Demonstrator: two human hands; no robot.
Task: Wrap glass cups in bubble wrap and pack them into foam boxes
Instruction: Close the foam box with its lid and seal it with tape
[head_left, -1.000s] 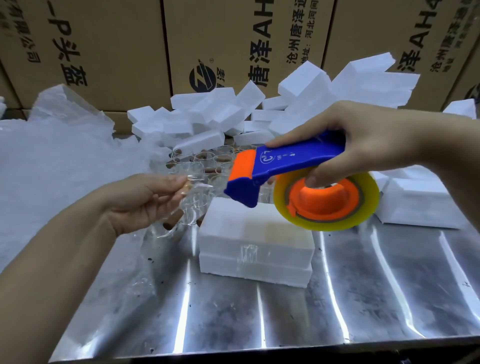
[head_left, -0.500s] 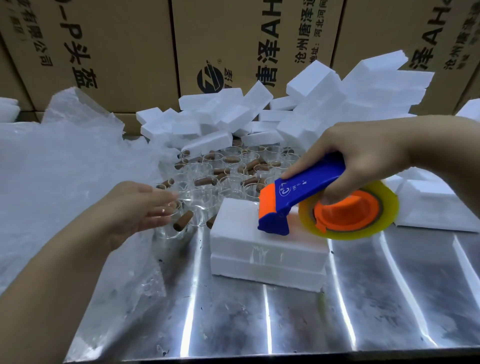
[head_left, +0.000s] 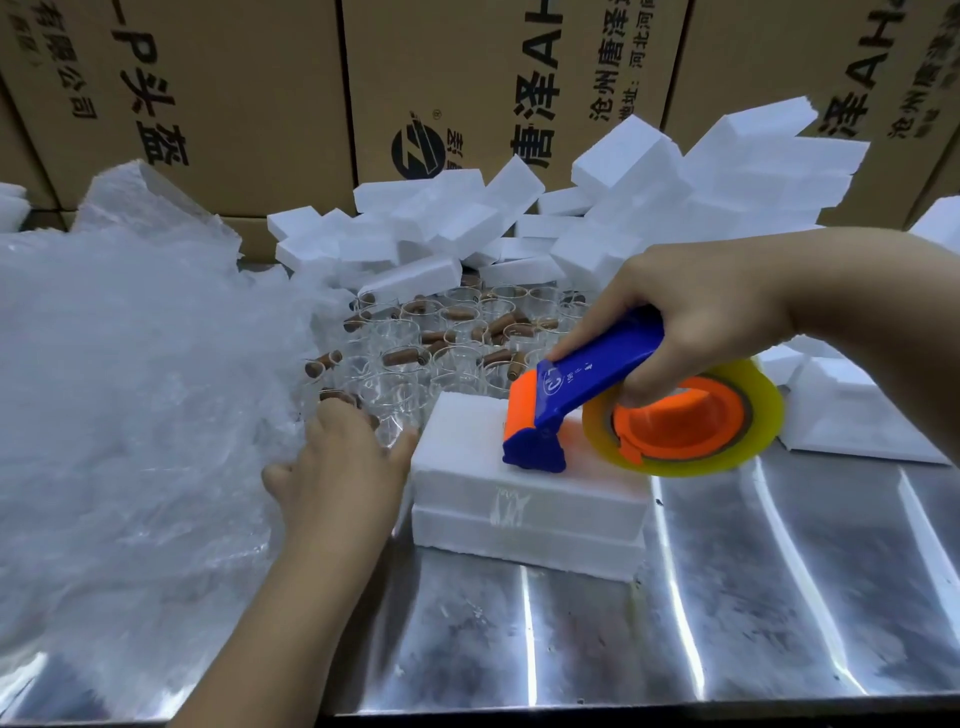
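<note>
Head view: we are watching foam box (head_left: 524, 501) sitting on metal table (head_left: 779, 597) between hands. Left hand (head_left: 337, 467) lying relaxed, fingers straight, thumb touching box's left end. Right hand (head_left: 701, 312) gripping tape dispenser (head_left: 597, 384), its blue head resting on box top. Glass cups (head_left: 415, 364) standing just behind.

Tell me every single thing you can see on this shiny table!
White closed foam box: one, white, table's middle.
Blue-and-orange plastic tape dispenser: one, yellowish tape roll, its head on the box top.
Clear glass cups: many, clear, brown cylinders among them, behind the box.
Loose white foam blocks: many, white, piled behind the cups.
Clear bubble wrap heap: one, clear, left side.
Brown cardboard cartons: several, brown, along the back.
Shiny metal table: one, silver, under everything.
Left hand: fingers straight, beside the box's left end.
Right hand: grips the dispenser.
</note>
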